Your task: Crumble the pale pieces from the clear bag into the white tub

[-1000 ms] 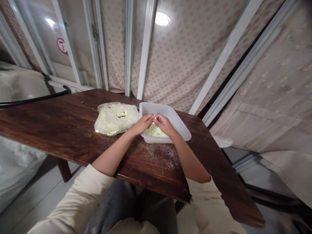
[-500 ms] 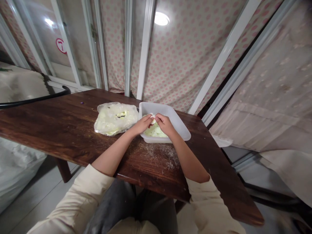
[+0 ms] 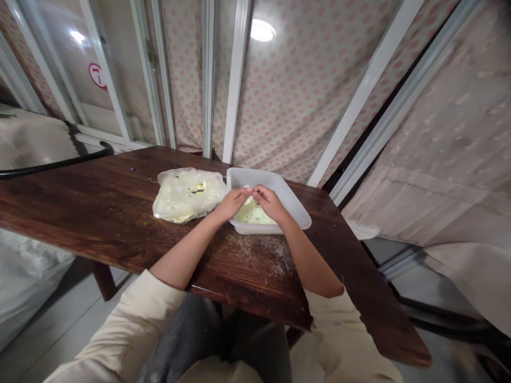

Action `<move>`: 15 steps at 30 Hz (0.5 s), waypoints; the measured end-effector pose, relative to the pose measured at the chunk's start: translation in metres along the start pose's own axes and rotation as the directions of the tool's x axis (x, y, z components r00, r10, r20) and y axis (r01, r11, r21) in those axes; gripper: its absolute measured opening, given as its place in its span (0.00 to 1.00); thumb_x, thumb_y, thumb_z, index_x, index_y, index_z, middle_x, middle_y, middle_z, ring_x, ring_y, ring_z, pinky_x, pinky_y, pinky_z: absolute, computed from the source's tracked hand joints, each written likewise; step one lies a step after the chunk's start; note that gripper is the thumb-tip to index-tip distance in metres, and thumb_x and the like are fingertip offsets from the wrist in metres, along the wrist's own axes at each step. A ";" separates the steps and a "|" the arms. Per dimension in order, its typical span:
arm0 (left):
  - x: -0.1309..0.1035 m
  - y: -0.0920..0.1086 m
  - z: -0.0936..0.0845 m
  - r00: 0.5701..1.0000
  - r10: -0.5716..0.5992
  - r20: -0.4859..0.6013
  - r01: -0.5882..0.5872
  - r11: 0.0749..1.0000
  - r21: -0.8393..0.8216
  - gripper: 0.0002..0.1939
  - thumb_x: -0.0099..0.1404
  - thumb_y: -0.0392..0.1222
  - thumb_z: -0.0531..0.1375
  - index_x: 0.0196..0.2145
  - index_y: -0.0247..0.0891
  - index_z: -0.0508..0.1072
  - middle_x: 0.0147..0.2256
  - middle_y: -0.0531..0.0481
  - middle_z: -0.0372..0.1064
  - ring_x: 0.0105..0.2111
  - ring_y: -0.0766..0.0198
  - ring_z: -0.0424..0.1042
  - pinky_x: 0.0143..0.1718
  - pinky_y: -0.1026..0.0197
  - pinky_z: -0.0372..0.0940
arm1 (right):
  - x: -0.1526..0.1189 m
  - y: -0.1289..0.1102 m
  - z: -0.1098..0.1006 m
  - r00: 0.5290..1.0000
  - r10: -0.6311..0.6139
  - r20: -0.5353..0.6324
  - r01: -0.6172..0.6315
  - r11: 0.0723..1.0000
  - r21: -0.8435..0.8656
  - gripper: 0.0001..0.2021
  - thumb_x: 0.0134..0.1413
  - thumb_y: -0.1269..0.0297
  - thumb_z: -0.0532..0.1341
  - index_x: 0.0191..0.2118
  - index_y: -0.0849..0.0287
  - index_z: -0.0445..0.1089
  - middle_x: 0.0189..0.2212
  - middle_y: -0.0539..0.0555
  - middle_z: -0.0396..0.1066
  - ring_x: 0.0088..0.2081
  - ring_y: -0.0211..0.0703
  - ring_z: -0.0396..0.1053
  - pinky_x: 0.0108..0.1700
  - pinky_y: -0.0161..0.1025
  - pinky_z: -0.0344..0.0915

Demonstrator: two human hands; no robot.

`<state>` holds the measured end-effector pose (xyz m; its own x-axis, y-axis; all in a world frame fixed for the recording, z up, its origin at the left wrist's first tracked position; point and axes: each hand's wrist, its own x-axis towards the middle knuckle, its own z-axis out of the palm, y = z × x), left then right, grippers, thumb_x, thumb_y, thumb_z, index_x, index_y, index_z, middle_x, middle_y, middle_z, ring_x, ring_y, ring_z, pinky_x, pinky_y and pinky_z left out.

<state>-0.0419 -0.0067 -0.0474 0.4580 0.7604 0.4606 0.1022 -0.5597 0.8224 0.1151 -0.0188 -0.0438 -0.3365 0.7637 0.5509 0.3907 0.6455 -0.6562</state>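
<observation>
Over a white plastic tub [image 3: 293,205], my left hand [image 3: 235,202] and my right hand [image 3: 268,201] meet at their fingertips. Both are closed in a pinch around a small pale piece [image 3: 248,200], mostly covered by the fingers. Inside the tub lie pale green shreds [image 3: 255,214], lower than my hands. Left of the tub, close to its wall, rests a clear plastic bag [image 3: 179,194] of pale green stuff, with a torn opening on top.
The dark wooden table [image 3: 99,213] has pale crumbs [image 3: 259,252] scattered before the tub. A black curved rail [image 3: 59,164] stands at the left. White-framed panels and dotted curtains [image 3: 287,106] rise behind the table; a large plastic bag [image 3: 32,282] is at lower left.
My fingertips have come closer together over the tub, and less of the pale piece shows between them. The bag and tub stay in place.
</observation>
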 end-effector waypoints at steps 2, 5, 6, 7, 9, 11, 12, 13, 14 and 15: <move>0.000 -0.001 0.000 1.000 -0.009 0.010 0.009 1.000 0.006 0.22 0.63 0.58 0.45 0.25 0.36 0.59 0.22 0.54 0.53 0.25 0.68 0.54 0.28 0.64 0.53 | 0.001 0.003 -0.002 0.997 0.017 -0.081 -0.019 1.000 -0.016 0.15 0.56 0.51 0.51 0.26 0.57 0.56 0.21 0.46 0.53 0.25 0.35 0.53 0.30 0.35 0.53; 0.000 -0.004 0.000 1.000 -0.017 0.008 0.017 1.000 0.017 0.20 0.63 0.57 0.46 0.25 0.38 0.57 0.22 0.55 0.51 0.23 0.68 0.54 0.27 0.64 0.53 | 0.001 0.006 -0.005 0.959 0.051 -0.279 -0.069 0.996 -0.054 0.13 0.55 0.56 0.52 0.23 0.56 0.54 0.20 0.46 0.53 0.24 0.35 0.54 0.29 0.35 0.54; 0.000 -0.005 0.000 1.000 -0.018 0.001 0.017 1.000 0.019 0.19 0.64 0.56 0.46 0.25 0.38 0.57 0.22 0.55 0.51 0.23 0.69 0.54 0.27 0.64 0.53 | 0.001 0.006 -0.005 0.943 0.064 -0.326 -0.088 0.994 -0.059 0.13 0.54 0.57 0.52 0.23 0.56 0.54 0.19 0.46 0.53 0.24 0.35 0.55 0.29 0.35 0.54; 0.000 -0.005 0.000 1.000 -0.015 -0.003 0.015 1.000 0.022 0.19 0.64 0.55 0.46 0.25 0.38 0.57 0.22 0.55 0.51 0.23 0.69 0.54 0.28 0.64 0.54 | 0.001 0.007 -0.005 0.935 0.081 -0.346 -0.105 0.993 -0.051 0.12 0.52 0.59 0.53 0.22 0.56 0.54 0.19 0.46 0.54 0.24 0.36 0.57 0.28 0.35 0.55; 0.001 -0.005 -0.001 1.000 -0.004 0.009 0.003 0.999 0.033 0.18 0.64 0.53 0.46 0.25 0.37 0.58 0.22 0.55 0.52 0.24 0.69 0.54 0.28 0.64 0.53 | 0.001 0.007 -0.003 0.942 0.132 -0.307 -0.137 0.991 0.005 0.10 0.50 0.60 0.54 0.23 0.56 0.54 0.18 0.46 0.55 0.23 0.36 0.60 0.26 0.34 0.57; 0.001 -0.004 -0.002 0.999 0.007 0.041 -0.009 0.999 0.046 0.18 0.64 0.52 0.47 0.25 0.36 0.61 0.22 0.55 0.53 0.24 0.69 0.54 0.28 0.65 0.53 | 0.001 0.006 0.000 0.964 0.158 -0.215 -0.146 0.987 0.072 0.09 0.48 0.61 0.55 0.25 0.56 0.54 0.18 0.45 0.56 0.23 0.36 0.63 0.25 0.34 0.58; 0.001 -0.003 -0.002 0.999 0.010 0.052 -0.012 0.999 0.047 0.18 0.64 0.52 0.47 0.25 0.35 0.62 0.22 0.55 0.54 0.25 0.69 0.54 0.28 0.65 0.52 | 0.001 0.006 0.001 0.974 0.148 -0.172 -0.134 0.987 0.089 0.08 0.47 0.62 0.55 0.25 0.56 0.54 0.18 0.45 0.56 0.23 0.36 0.64 0.25 0.33 0.59; 0.002 -0.003 -0.002 0.998 0.009 0.055 -0.012 0.999 0.043 0.19 0.63 0.52 0.48 0.24 0.35 0.63 0.22 0.55 0.54 0.25 0.69 0.54 0.28 0.65 0.52 | 0.001 0.005 0.002 0.982 0.125 -0.140 -0.113 0.989 0.092 0.07 0.46 0.63 0.56 0.26 0.56 0.54 0.19 0.44 0.56 0.23 0.35 0.65 0.25 0.33 0.60; 0.002 -0.003 -0.001 0.999 0.007 0.049 -0.008 0.999 0.035 0.19 0.63 0.52 0.48 0.24 0.35 0.64 0.22 0.55 0.55 0.25 0.69 0.54 0.28 0.65 0.52 | 0.000 0.004 0.003 0.988 0.096 -0.117 -0.086 0.993 0.083 0.06 0.46 0.64 0.55 0.27 0.56 0.54 0.20 0.44 0.56 0.23 0.34 0.65 0.26 0.33 0.60; 0.002 -0.004 -0.001 0.999 0.002 0.041 -0.003 1.000 0.027 0.19 0.63 0.52 0.49 0.23 0.34 0.64 0.21 0.55 0.54 0.25 0.69 0.54 0.28 0.65 0.52 | 0.000 0.003 0.004 0.993 0.067 -0.101 -0.060 0.996 0.069 0.06 0.45 0.65 0.55 0.27 0.56 0.55 0.21 0.44 0.56 0.24 0.33 0.64 0.27 0.33 0.60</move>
<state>-0.0425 -0.0024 -0.0492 0.4937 0.7452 0.4483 0.1250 -0.5710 0.8114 0.1130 -0.0168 -0.0473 -0.2212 0.8016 0.5554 0.3498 0.5969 -0.7221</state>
